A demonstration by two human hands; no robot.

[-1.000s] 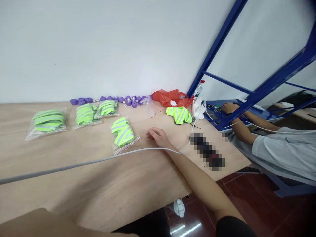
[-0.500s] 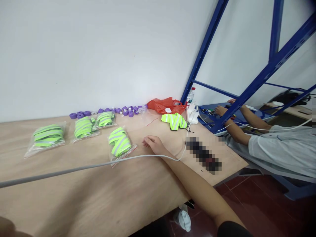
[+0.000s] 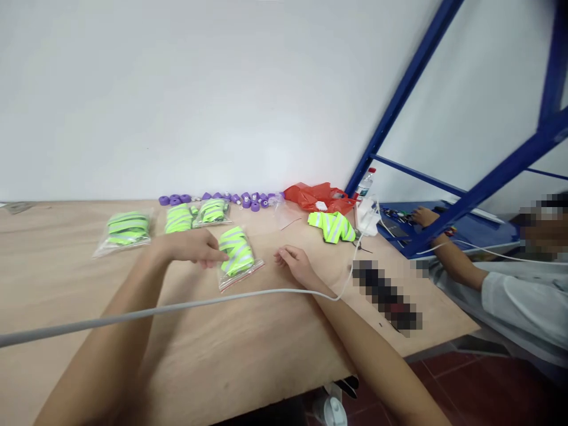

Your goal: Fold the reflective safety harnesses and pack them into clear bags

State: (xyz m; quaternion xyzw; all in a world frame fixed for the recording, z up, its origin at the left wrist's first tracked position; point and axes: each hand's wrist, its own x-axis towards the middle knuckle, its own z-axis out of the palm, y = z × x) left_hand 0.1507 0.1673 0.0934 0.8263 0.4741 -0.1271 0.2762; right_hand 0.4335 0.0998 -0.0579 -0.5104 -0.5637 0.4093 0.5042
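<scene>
My left hand [image 3: 195,246] reaches in from the left, its index finger stretched out and the other fingers partly bent. Its fingertips are at the left edge of a clear zip bag holding a folded yellow-green reflective strap [image 3: 237,251]; I cannot tell whether they touch it. To the right of this bag, my right hand [image 3: 293,264] rests on the table, loosely curled with the thumb apart and nothing visible in it. Further left lie more bagged straps, one nearest the left side [image 3: 128,228]. An unbagged reflective strap [image 3: 332,226] lies beyond my right hand.
A white cable [image 3: 248,294] crosses in front of both forearms. Purple rollers [image 3: 180,199] line the wall beside a red plastic bag [image 3: 317,196]. A bottle [image 3: 364,183] stands by the blue rack [image 3: 399,97]. Another person's hand [image 3: 425,216] works at the blue table.
My left hand has come in from the lower left to the nearest bagged strap. The view has shifted left, so things appear further right. My right hand stays on the table.
</scene>
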